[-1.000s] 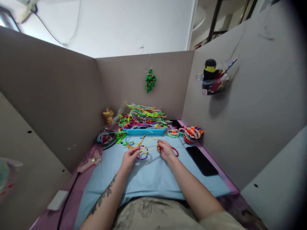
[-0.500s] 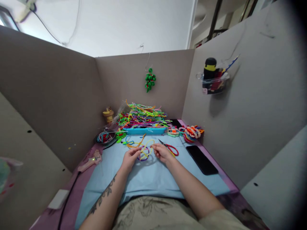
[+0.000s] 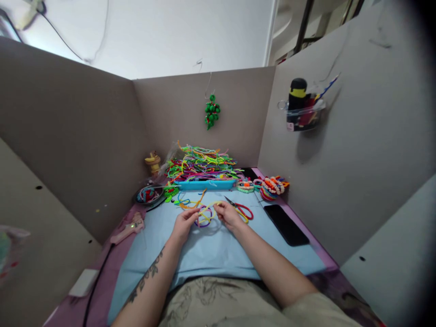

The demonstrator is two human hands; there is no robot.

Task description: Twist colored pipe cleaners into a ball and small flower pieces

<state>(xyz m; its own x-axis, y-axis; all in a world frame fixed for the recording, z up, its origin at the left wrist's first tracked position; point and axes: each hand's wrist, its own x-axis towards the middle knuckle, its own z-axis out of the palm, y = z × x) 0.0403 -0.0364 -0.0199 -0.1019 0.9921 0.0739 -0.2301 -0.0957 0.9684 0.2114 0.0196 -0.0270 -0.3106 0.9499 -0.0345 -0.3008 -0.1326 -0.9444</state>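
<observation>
Over blue cloth (image 3: 218, 254) between grey panels (image 3: 177, 109), left fingers (image 3: 192, 212) and right fingers (image 3: 220, 208) pinch a yellow strand (image 3: 209, 206).

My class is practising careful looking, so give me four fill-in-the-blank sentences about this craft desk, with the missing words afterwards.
1. The thin strand pinched by the right hand is ____ in colour.
2. The pink glue gun lies nearer the person's ____ hand.
3. In the picture, the black phone lies to the ____ of the scissors.
4. The ornament hanging at the back panel is mostly ____.

Missing words: yellow; left; right; green.
</observation>
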